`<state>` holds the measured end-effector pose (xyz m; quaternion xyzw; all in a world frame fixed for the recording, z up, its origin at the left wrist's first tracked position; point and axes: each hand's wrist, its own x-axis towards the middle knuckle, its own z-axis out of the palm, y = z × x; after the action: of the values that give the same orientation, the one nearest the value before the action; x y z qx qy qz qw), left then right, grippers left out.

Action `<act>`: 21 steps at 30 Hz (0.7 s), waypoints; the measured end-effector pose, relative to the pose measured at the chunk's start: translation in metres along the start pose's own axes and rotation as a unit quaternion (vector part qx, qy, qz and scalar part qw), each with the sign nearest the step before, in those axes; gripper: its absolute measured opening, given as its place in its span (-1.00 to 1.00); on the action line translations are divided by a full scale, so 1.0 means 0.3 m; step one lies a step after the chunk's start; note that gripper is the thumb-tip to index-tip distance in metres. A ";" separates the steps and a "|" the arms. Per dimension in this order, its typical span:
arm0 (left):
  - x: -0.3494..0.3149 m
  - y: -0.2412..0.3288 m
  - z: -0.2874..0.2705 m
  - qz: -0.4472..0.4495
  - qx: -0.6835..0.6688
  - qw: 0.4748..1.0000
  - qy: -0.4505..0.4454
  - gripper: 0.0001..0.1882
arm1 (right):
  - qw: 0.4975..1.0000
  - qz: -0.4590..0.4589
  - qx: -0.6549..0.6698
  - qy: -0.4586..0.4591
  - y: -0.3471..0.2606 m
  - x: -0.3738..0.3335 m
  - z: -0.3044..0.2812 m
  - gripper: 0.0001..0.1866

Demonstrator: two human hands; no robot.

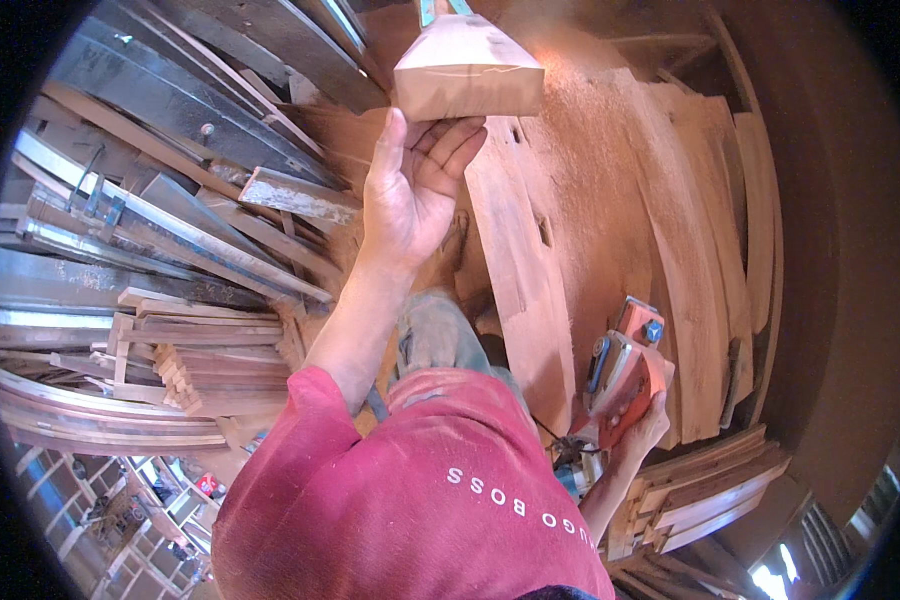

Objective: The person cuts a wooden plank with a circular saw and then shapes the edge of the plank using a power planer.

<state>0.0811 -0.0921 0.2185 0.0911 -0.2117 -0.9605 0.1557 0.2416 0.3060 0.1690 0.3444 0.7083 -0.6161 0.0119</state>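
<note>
At the top centre is a thick wooden board [470, 92], its cut end facing me and its top narrowing away toward a turquoise-edged part [444, 8]. My left hand [420, 185] is palm up at that end, thumb by its left corner and bent fingers against its lower edge. Low on the right, my right hand [652, 422] grips a red hand-held power tool that looks like an electric planer [625, 385], with a blue knob on it. The tool is tilted beside my body, and my shirt partly hides the right forearm.
A long plank with slots [520, 260] lies between my hands. Sawdust [610, 180] covers the surface around it, and more boards [705, 250] lie to the right. Stacked wood strips [220, 360] and long metal and wooden lengths [170, 210] crowd the left. Another wood stack [705, 490] sits lower right.
</note>
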 end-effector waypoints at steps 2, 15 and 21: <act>0.020 0.000 0.006 0.019 0.020 1.000 -0.003 -0.43 | 1.000 -0.002 -0.013 -0.006 -0.014 -0.003 0.020 -0.37; 0.037 -0.029 0.025 0.019 0.014 0.999 -0.023 -0.45 | 0.997 -0.036 -0.057 -0.035 -0.003 -0.002 0.026 -0.32; 0.036 -0.038 0.034 0.026 0.007 0.999 -0.031 -0.47 | 0.996 -0.011 -0.068 -0.051 0.029 0.012 -0.003 -0.31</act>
<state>0.0657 -0.0822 0.2215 0.0567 -0.2259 -0.9570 0.1729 0.2436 0.3085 0.1603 0.3032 0.7510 -0.5830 0.0645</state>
